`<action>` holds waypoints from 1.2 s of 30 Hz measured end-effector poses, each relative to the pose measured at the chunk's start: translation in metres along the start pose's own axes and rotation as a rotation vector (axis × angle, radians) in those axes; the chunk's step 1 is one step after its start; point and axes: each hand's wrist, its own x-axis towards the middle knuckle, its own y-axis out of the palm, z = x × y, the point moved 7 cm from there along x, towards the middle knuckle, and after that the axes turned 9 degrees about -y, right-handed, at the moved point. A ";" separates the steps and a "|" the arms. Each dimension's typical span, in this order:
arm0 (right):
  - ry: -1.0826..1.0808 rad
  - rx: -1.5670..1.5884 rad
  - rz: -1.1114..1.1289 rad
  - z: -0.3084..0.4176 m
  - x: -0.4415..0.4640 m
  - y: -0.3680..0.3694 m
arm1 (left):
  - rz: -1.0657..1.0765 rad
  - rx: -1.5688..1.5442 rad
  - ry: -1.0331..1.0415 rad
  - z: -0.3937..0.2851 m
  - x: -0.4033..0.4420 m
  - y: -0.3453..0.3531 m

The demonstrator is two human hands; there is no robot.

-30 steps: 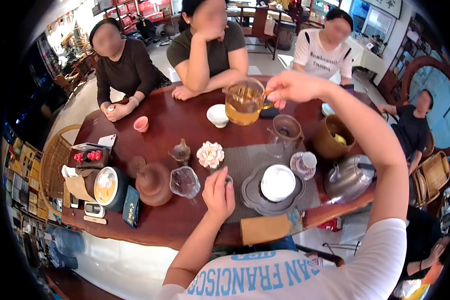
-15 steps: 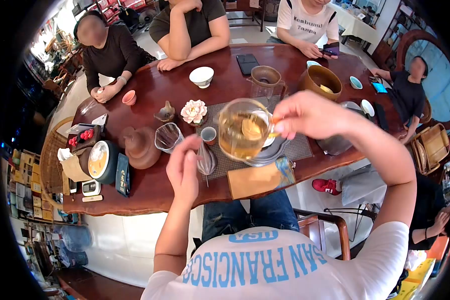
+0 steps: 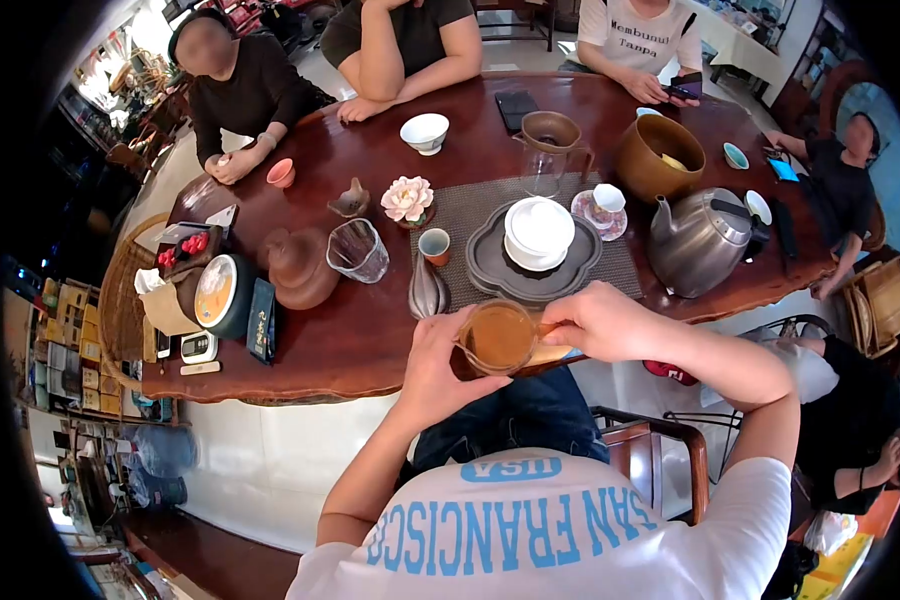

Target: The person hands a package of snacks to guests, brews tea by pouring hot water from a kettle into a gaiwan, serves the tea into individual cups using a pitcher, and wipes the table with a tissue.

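A glass tea pitcher with amber tea in it is held upright at the table's front edge. My right hand pinches its handle from the right. Around its left side curves my left hand, thumb along the near side. Beyond the pitcher, a white lidded gaiwan sits on a grey scalloped tray. A grey pod-shaped piece and a small cup are on the woven mat, left of the tray.
A steel kettle stands at right, near a brown bowl. An empty glass, a clay teapot and a lotus ornament stand left. Several people sit around the wooden table.
The pitcher has come down toward me, from tilted to upright. My left hand has moved right and closed around its side. The gaiwan and kettle now show fully.
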 end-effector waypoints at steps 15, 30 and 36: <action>0.097 -0.055 -0.136 -0.022 -0.013 0.014 | 0.096 -0.047 -0.096 0.024 0.016 0.018; 0.243 0.411 -0.716 -0.028 -0.042 0.060 | 0.312 -0.143 -0.145 0.039 0.031 0.023; 0.277 0.494 -0.827 -0.030 -0.047 0.080 | 0.408 -0.136 -0.113 0.037 0.035 0.022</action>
